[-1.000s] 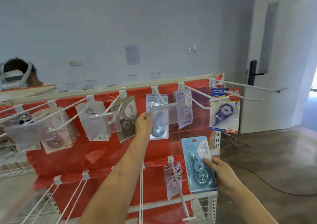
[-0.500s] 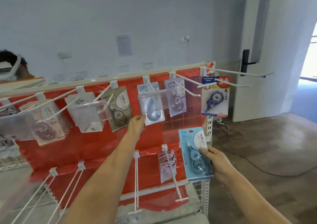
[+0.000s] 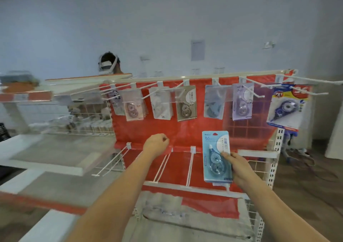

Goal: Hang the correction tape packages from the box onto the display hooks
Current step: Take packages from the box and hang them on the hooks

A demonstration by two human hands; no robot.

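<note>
correction tape package [image 3: 216,156] upright, pinched at its right edge by right hand [image 3: 239,167].

A light-blue package [image 3: 216,156] stands upright, printed "36", with a clear blister over a blue tape dispenser; fingers [image 3: 226,155] pinch its right edge. At 12 o'clock, seven packages [image 3: 186,103] hang along the upper hooks [image 3: 257,88]; the lower hooks [image 3: 189,164] are bare.

Glossy clear plastic blister on the blue card package [image 3: 216,156], white-coated metal wire hooks [image 3: 189,165] beside it, shiny red backing panel [image 3: 194,130] behind
</note>
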